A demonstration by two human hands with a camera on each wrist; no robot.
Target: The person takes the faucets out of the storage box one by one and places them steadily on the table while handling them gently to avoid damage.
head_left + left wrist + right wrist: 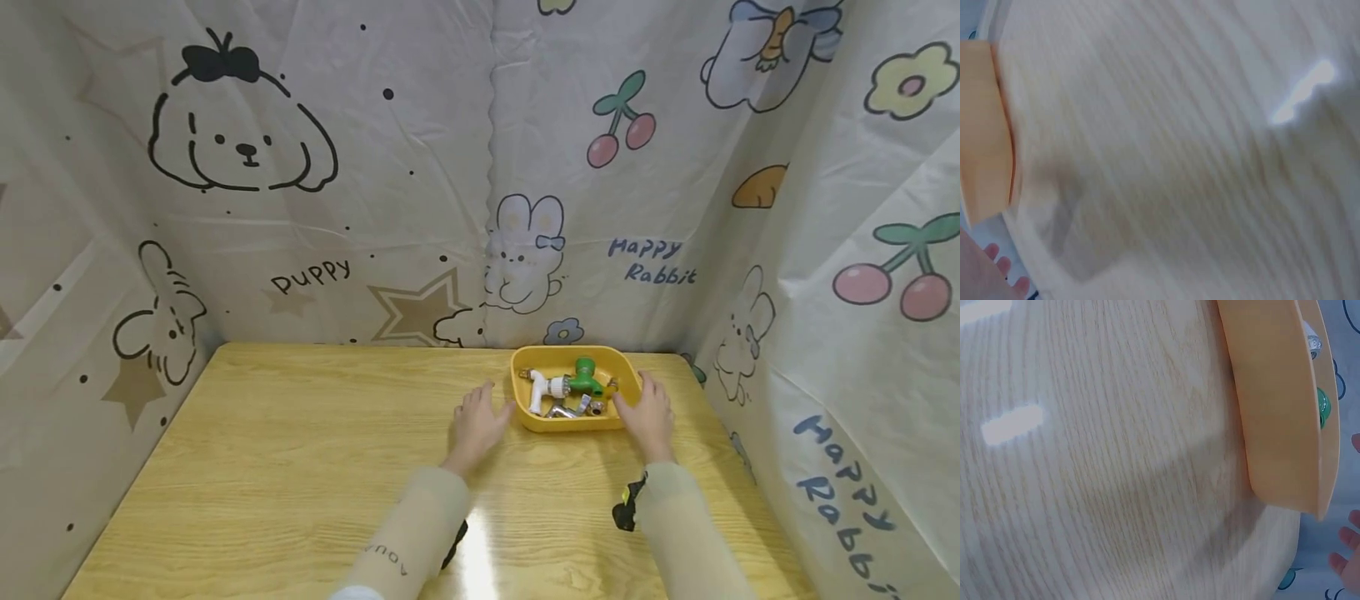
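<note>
A yellow plastic bin [573, 422] sits at the back right of the wooden table. Inside lie a white plastic tap [538, 388], a green tap [586, 380] and several small metal fittings [561, 412]. My left hand [480, 427] hovers just left of the bin, its fingers spread and holding nothing. At the bin's right end is my right hand [651, 419], fingers apart, with the thumb near the rim. In the right wrist view, the fingertips [1349, 536] show beyond the bin's end without visible contact. The left wrist view catches only part of the left hand [985, 275].
The wooden table [315, 450] spreads left and in front of the bin. Printed cloth [420, 167] hangs behind the table and along both sides. Black straps [628, 504] show at the wrists.
</note>
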